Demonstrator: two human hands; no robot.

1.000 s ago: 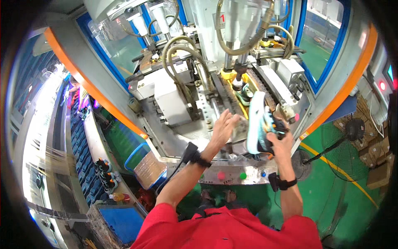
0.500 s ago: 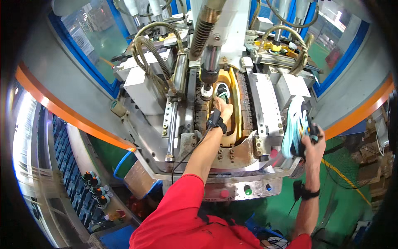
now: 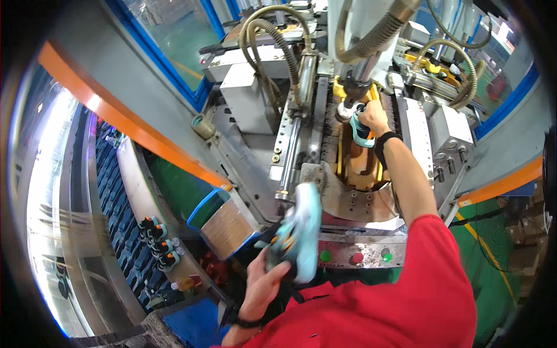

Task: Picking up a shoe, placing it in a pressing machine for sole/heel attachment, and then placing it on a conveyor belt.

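Observation:
Held in my left hand (image 3: 261,287), in front of the machine at lower centre-left, is a sports shoe (image 3: 306,229) with a pale blue sole and dark upper, smeared by motion. Its fingers and thumb close around the shoe. My right hand (image 3: 375,116) reaches into the machine and grips a second shoe (image 3: 362,134), pale blue and dark, inside the yellow-sided cradle (image 3: 361,178). Parts of that shoe are hidden by my fingers. Just to its left hangs a metal press rod (image 3: 357,86), with a white round pad (image 3: 343,113) close to the shoe.
A front panel (image 3: 342,246) carries coloured buttons. Metal side blocks and a cylinder (image 3: 293,153) flank the cradle. To the left are an orange guard rail (image 3: 133,133), a blue-rimmed bin (image 3: 229,229), and a conveyor with dark parts (image 3: 119,203). Hoses (image 3: 272,35) arch above.
My left hand has left the cradle and come back to the lower left with a shoe. My right hand has moved from the right side into the cradle. The view has shifted left.

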